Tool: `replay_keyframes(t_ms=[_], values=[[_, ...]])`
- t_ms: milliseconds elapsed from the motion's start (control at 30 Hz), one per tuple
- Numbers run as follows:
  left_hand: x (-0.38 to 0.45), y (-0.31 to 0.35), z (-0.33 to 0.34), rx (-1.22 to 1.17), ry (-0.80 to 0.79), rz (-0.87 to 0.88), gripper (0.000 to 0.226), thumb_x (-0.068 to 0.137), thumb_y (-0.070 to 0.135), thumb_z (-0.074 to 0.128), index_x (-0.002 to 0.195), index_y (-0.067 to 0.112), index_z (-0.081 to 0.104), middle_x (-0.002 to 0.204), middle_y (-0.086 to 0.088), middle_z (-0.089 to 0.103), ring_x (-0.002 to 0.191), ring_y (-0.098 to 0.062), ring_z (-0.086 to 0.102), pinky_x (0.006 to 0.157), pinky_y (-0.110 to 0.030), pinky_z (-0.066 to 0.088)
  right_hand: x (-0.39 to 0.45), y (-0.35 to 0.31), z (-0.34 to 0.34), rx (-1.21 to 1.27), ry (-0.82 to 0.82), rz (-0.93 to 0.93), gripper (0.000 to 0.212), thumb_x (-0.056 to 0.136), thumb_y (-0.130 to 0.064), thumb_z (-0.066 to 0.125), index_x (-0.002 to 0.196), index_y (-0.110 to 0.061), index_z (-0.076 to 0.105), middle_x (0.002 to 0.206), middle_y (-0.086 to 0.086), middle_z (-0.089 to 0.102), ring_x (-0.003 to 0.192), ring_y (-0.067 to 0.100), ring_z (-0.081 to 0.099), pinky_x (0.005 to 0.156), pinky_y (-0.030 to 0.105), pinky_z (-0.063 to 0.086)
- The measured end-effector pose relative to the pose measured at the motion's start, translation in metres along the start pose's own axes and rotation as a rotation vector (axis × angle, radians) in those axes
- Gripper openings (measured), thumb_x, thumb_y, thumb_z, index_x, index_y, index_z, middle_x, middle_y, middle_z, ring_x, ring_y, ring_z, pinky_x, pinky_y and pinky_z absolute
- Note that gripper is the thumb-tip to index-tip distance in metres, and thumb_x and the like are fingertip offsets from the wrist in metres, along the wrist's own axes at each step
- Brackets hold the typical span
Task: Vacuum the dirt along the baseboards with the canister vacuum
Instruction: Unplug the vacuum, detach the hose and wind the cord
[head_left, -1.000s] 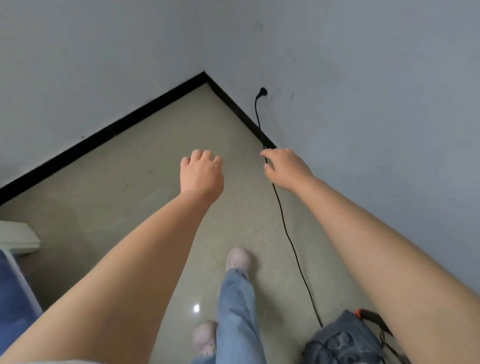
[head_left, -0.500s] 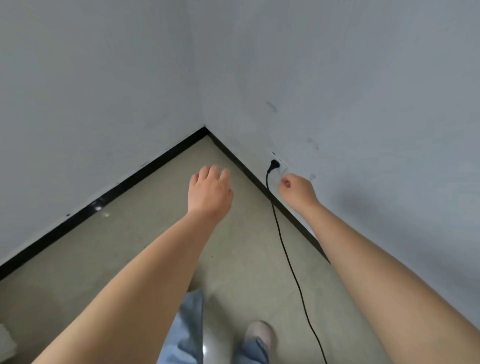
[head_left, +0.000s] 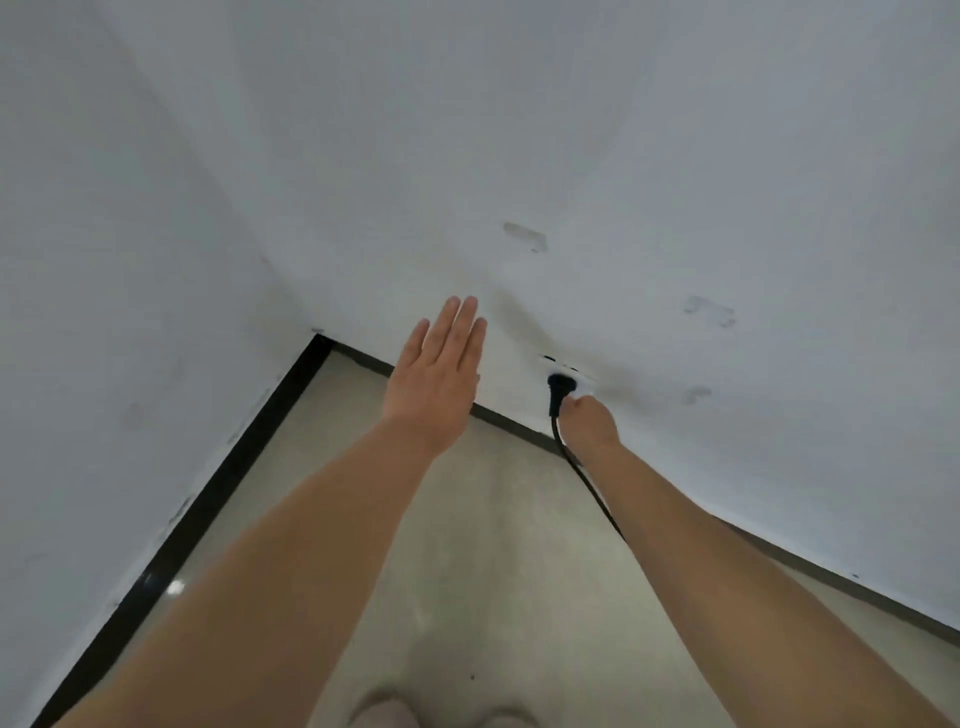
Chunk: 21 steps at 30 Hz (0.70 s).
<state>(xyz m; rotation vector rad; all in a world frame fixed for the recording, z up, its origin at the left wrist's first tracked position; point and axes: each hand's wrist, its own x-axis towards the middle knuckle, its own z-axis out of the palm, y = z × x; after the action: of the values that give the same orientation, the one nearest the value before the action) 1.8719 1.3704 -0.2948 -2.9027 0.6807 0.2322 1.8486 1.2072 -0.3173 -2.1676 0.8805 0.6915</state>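
Item: pale shoe toes (head_left: 387, 713) at lower edge, on glossy beige tiled floor (head_left: 467, 571).
Item: left hand (head_left: 434, 374), empty, flat, fingers straight and together, raised before the white painted wall (head_left: 623, 156).
Item: right hand (head_left: 587, 421), curled at the wall socket beside the black round power plug (head_left: 557, 388); grip cannot be told. Thin black cord (head_left: 582, 475) trails back.
Item: black baseboard strip (head_left: 218, 478), both walls.
Canister vacuum: out of view. Progress, judged: power being seen to; no vacuuming visible.
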Motion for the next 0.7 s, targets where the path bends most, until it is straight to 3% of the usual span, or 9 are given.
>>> replay_keyframes(t_ms=[67, 167, 233, 267, 333, 400, 467, 500, 700], values=[[0.033, -0.005, 0.037, 0.063, 0.386, 0.081, 0.068, 0.095, 0.019, 0.045, 0.149, 0.007, 0.006, 0.157, -0.012, 0.008, 0.145, -0.027, 0.016, 0.118, -0.037, 0.007, 0.026, 0.000, 0.014, 0.062, 0.009, 0.006, 0.044, 0.103, -0.025, 0.027, 0.126, 0.008, 0.046, 0.128, 0.022, 0.051, 0.120, 0.032, 0.047, 0.092, 0.029, 0.038], [0.080, -0.009, 0.077, 0.127, 0.690, 0.201, 0.061, 0.086, 0.018, 0.041, 0.143, 0.004, 0.024, 0.146, -0.014, 0.040, 0.136, -0.028, 0.031, 0.117, -0.035, 0.005, 0.066, -0.001, 0.036, 0.160, 0.026, -0.021, 0.039, 0.103, -0.029, 0.028, 0.119, -0.001, 0.050, 0.108, 0.016, 0.057, 0.100, 0.034, 0.057, 0.084, 0.029, 0.045], [0.105, -0.010, 0.095, 0.125, 0.802, 0.240, 0.065, 0.088, 0.024, 0.038, 0.145, 0.002, 0.017, 0.150, -0.020, 0.024, 0.138, -0.032, 0.019, 0.117, -0.036, 0.000, 0.085, 0.003, 0.049, 0.281, 0.065, 0.027, 0.040, 0.102, -0.030, 0.029, 0.121, 0.002, 0.045, 0.094, 0.016, 0.060, 0.059, 0.028, 0.057, 0.047, 0.022, 0.049], [0.116, -0.009, 0.106, 0.138, 0.850, 0.248, 0.072, 0.089, 0.027, 0.038, 0.148, 0.002, 0.005, 0.154, -0.021, 0.006, 0.143, -0.033, 0.007, 0.117, -0.036, -0.004, 0.091, 0.007, 0.054, 0.300, 0.095, 0.038, 0.041, 0.102, -0.029, 0.030, 0.123, 0.004, 0.041, 0.093, 0.017, 0.060, 0.045, 0.023, 0.053, 0.030, 0.017, 0.039], [0.131, -0.009, 0.119, 0.157, 0.923, 0.252, 0.084, 0.090, 0.032, 0.038, 0.147, 0.003, -0.018, 0.152, -0.017, -0.027, 0.143, -0.029, -0.021, 0.118, -0.037, -0.010, 0.106, 0.016, 0.065, 0.332, 0.158, 0.018, 0.040, 0.102, -0.030, 0.031, 0.121, 0.004, 0.040, 0.103, 0.022, 0.061, 0.043, 0.021, 0.049, 0.020, 0.013, 0.026], [0.142, -0.010, 0.128, 0.160, 0.987, 0.266, 0.088, 0.089, 0.035, 0.038, 0.144, 0.004, -0.024, 0.149, -0.014, -0.035, 0.140, -0.026, -0.029, 0.118, -0.038, -0.014, 0.116, 0.021, 0.073, 0.368, 0.207, -0.032, 0.041, 0.101, -0.033, 0.030, 0.120, 0.002, 0.043, 0.103, 0.020, 0.061, 0.060, 0.029, 0.054, 0.027, 0.012, 0.036], [0.150, -0.011, 0.131, 0.153, 1.026, 0.288, 0.091, 0.087, 0.036, 0.039, 0.144, 0.004, -0.024, 0.148, -0.014, -0.036, 0.140, -0.026, -0.030, 0.118, -0.038, -0.015, 0.120, 0.021, 0.077, 0.404, 0.248, -0.046, 0.042, 0.100, -0.035, 0.032, 0.122, -0.001, 0.046, 0.113, 0.019, 0.061, 0.090, 0.034, 0.061, 0.063, 0.024, 0.055], [0.153, -0.012, 0.132, 0.146, 1.038, 0.292, 0.092, 0.087, 0.036, 0.040, 0.144, 0.004, -0.024, 0.148, -0.014, -0.036, 0.140, -0.026, -0.030, 0.118, -0.038, -0.016, 0.121, 0.020, 0.077, 0.411, 0.269, -0.058, 0.042, 0.100, -0.035, 0.032, 0.121, -0.001, 0.046, 0.116, 0.019, 0.060, 0.100, 0.035, 0.060, 0.077, 0.032, 0.052], [0.157, -0.015, 0.128, 0.205, 1.064, 0.281, 0.094, 0.085, 0.041, 0.038, 0.144, 0.002, -0.023, 0.149, -0.017, -0.034, 0.140, -0.029, -0.029, 0.117, -0.039, -0.016, 0.091, 0.029, 0.093, 0.306, 0.230, -0.088, 0.039, 0.101, -0.027, 0.032, 0.118, 0.005, 0.047, 0.118, 0.022, 0.058, 0.109, 0.034, 0.056, 0.078, 0.031, 0.041]])
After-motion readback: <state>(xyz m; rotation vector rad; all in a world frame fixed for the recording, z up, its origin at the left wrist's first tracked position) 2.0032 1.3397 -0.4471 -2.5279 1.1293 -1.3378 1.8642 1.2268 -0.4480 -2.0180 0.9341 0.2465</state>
